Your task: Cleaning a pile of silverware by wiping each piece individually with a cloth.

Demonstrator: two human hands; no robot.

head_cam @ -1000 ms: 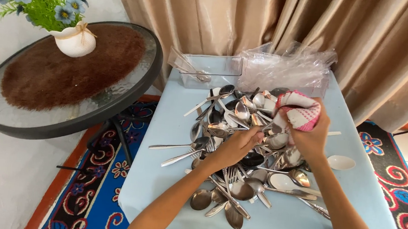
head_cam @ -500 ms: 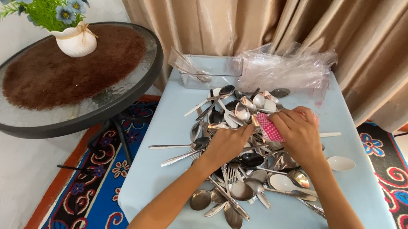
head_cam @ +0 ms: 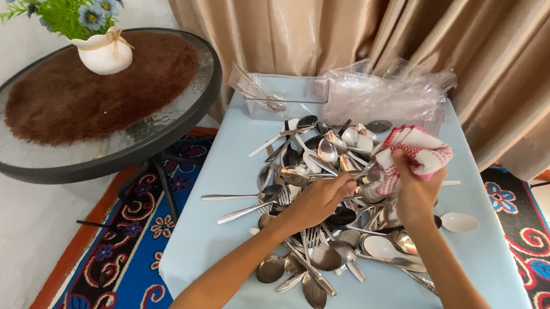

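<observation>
The table (head_cam: 230,235) with its pale blue cover carries a big heap of spoons and forks (head_cam: 323,196). I seem to be midway through wiping them. My right hand (head_cam: 414,193) is bunched tight round a red checked cloth (head_cam: 414,151), and my left hand (head_cam: 320,199) pinches one spoon (head_cam: 299,173) above the heap; next the cloth must meet that spoon

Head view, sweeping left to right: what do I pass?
Flower vase → round glass table → clear plastic container → left hand → right hand holding the red checked cloth → white spoon.
</observation>
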